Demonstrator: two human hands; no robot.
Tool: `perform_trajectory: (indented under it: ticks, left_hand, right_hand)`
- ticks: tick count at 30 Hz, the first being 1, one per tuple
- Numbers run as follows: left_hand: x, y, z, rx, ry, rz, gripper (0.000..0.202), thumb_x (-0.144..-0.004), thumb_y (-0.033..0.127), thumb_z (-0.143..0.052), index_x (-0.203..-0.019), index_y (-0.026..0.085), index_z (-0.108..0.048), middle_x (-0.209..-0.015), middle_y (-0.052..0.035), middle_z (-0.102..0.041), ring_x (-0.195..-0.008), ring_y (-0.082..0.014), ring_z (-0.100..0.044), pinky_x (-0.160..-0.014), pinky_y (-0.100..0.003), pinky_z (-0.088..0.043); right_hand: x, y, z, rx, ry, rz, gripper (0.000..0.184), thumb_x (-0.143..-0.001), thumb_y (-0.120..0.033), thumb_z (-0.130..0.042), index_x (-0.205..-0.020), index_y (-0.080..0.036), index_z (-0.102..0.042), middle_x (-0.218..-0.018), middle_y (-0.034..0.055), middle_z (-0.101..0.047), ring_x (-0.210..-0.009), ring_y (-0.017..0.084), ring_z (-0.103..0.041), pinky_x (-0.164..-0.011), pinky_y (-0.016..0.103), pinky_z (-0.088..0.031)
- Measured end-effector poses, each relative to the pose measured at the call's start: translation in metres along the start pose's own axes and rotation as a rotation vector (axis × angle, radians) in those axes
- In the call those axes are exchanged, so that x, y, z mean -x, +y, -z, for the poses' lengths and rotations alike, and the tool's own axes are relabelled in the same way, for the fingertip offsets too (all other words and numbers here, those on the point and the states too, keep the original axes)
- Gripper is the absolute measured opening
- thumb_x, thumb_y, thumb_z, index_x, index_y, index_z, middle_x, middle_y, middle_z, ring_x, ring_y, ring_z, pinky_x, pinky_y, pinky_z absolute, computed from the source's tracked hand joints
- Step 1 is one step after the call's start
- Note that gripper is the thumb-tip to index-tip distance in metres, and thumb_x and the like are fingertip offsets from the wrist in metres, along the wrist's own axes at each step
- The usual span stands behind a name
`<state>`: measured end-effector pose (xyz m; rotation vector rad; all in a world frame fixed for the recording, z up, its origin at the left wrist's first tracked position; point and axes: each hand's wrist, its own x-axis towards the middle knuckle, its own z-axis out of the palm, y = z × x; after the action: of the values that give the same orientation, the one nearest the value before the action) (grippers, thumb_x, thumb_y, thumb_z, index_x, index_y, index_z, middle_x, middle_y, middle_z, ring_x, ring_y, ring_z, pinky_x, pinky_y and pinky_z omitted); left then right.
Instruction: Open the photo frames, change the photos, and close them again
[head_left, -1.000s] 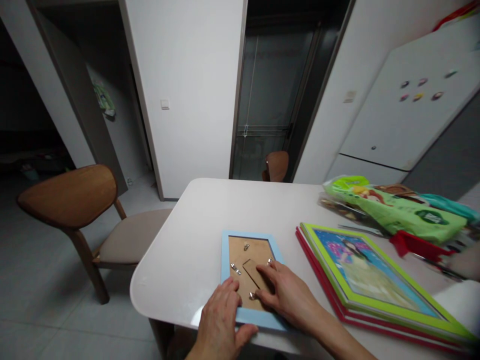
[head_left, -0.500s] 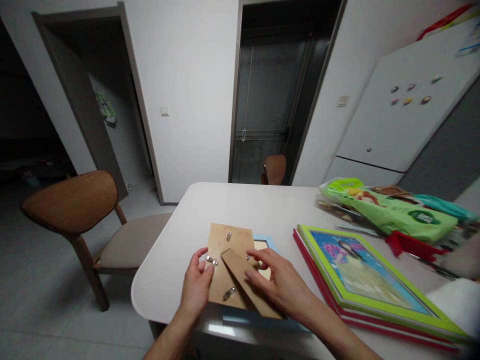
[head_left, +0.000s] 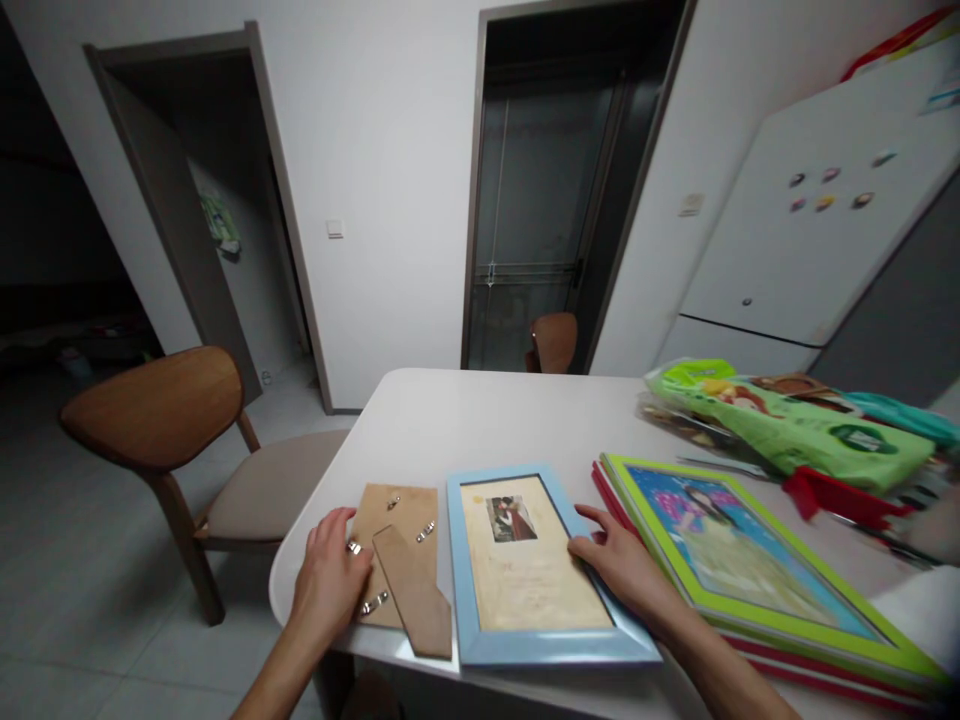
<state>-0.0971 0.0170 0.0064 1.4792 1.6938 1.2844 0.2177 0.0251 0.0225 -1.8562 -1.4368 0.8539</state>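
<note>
The brown picture frame backing board [head_left: 375,510], with a flap stand and several metal turn clips, lies at the table's front left. My left hand [head_left: 330,560] is closed on its left edge, the thumb on top near a clip. Just right of the board lies a light blue picture frame [head_left: 461,580], holding a cream sheet [head_left: 517,590] with a small photo [head_left: 512,519]. My right hand [head_left: 619,560] grips the frame's right side, thumb over the rim; its lower fingers are hidden.
Right of my right hand lies a stack of frames, a lime-green frame [head_left: 675,565] on top of red. Behind it are a green plastic bag [head_left: 825,425] and a red-handled tool [head_left: 840,500]. A wooden chair [head_left: 157,405] stands left of the white table [head_left: 480,410].
The backing board has moved left and down onto the table, uncovering the blue picture frame. My right hand has left the board and moved right to the frame's edge.
</note>
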Motion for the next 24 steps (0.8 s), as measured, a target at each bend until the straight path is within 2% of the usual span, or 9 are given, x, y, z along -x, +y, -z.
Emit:
perform_trajectory:
  ticks: [2,4,7,10,13,16,18,21,24]
  left_hand:
    - [0.01,0.02,-0.022,-0.035,-0.024,-0.118,0.039,-0.061,0.02,-0.054,-0.1,0.018,-0.049,-0.113,-0.0067,-0.047,-0.112,-0.0242,-0.037,-0.096,-0.04,-0.024]
    - [0.027,0.045,-0.051,-0.017,-0.155,-0.19,0.04,-0.066,0.022,-0.052,-0.106,0.016,-0.046,-0.112,-0.0089,-0.049,-0.108,-0.0232,-0.041,-0.094,-0.04,-0.029]
    - [0.054,0.085,-0.094,0.052,-0.313,-0.298,0.06,-0.064,0.027,-0.059,-0.117,0.015,-0.036,-0.122,-0.0117,-0.041,-0.113,-0.0253,-0.036,-0.095,-0.04,-0.029]
    - [0.068,0.113,-0.111,0.008,-0.378,-0.49,0.064,-0.062,0.025,-0.061,-0.119,0.015,-0.035,-0.127,-0.0119,-0.035,-0.117,-0.0278,-0.03,-0.097,-0.042,-0.026]
    - [0.059,0.12,-0.096,-0.017,-0.259,-0.588,0.044,-0.07,0.013,-0.047,-0.112,0.018,-0.041,-0.106,-0.0078,-0.05,-0.099,-0.0205,-0.046,-0.088,-0.034,-0.037]
    - [0.039,0.103,-0.067,-0.062,-0.054,-0.472,0.035,-0.072,0.01,-0.041,-0.106,0.018,-0.044,-0.088,-0.0044,-0.053,-0.078,-0.0164,-0.052,-0.072,-0.029,-0.043]
    - [0.028,0.082,-0.05,-0.092,0.024,-0.374,0.027,-0.073,0.013,-0.041,-0.099,0.017,-0.046,-0.086,-0.0039,-0.053,-0.078,-0.0168,-0.052,-0.071,-0.029,-0.042]
    - [0.025,0.049,-0.034,-0.147,0.002,-0.24,0.021,-0.075,0.019,-0.042,-0.095,0.016,-0.048,-0.082,-0.0035,-0.056,-0.074,-0.0175,-0.053,-0.067,-0.029,-0.042]
    - [0.032,0.03,-0.03,-0.278,-0.045,-0.181,0.023,-0.073,0.021,-0.043,-0.095,0.016,-0.049,-0.08,-0.0036,-0.057,-0.073,-0.0192,-0.054,-0.066,-0.03,-0.042]
  right_hand:
    - [0.01,-0.012,0.005,-0.382,-0.129,-0.079,0.063,-0.066,-0.023,-0.04,-0.127,-0.014,-0.024,-0.066,0.0036,-0.061,-0.053,0.017,-0.057,-0.053,0.029,-0.043]
    - [0.019,-0.024,0.008,-0.642,-0.207,-0.106,0.069,-0.066,-0.021,-0.041,-0.129,-0.019,-0.015,-0.06,-0.0001,-0.06,-0.047,0.015,-0.056,-0.05,0.028,-0.043]
    - [0.03,-0.037,0.008,-0.73,-0.204,-0.076,0.078,-0.064,-0.022,-0.05,-0.131,-0.021,-0.01,-0.052,-0.0038,-0.055,-0.043,0.014,-0.053,-0.047,0.026,-0.042]
    - [0.03,-0.038,0.005,-0.679,-0.179,0.004,0.08,-0.063,-0.028,-0.057,-0.13,-0.019,-0.014,-0.052,-0.006,-0.052,-0.047,0.013,-0.053,-0.049,0.025,-0.041]
    - [0.021,-0.028,0.005,-0.527,-0.123,0.032,0.076,-0.064,-0.031,-0.056,-0.129,-0.018,-0.019,-0.052,-0.0065,-0.05,-0.048,0.012,-0.052,-0.046,0.022,-0.038]
    - [0.009,-0.01,0.005,-0.202,-0.004,0.044,0.067,-0.066,-0.03,-0.051,-0.125,-0.012,-0.028,-0.053,-0.0046,-0.051,-0.047,0.013,-0.05,-0.043,0.022,-0.035]
    - [0.002,0.003,0.003,0.053,0.074,0.096,0.059,-0.067,-0.028,-0.046,-0.121,-0.007,-0.037,-0.056,-0.0012,-0.054,-0.05,0.015,-0.053,-0.047,0.024,-0.038]
    - [-0.005,0.019,-0.002,0.329,0.145,0.187,0.052,-0.069,-0.026,-0.042,-0.115,-0.003,-0.044,-0.073,0.0087,-0.061,-0.066,0.019,-0.058,-0.062,0.029,-0.042]
    - [-0.009,0.031,-0.008,0.465,0.169,0.251,0.049,-0.07,-0.025,-0.04,-0.113,-0.002,-0.046,-0.092,0.0159,-0.061,-0.079,0.022,-0.058,-0.075,0.032,-0.041]
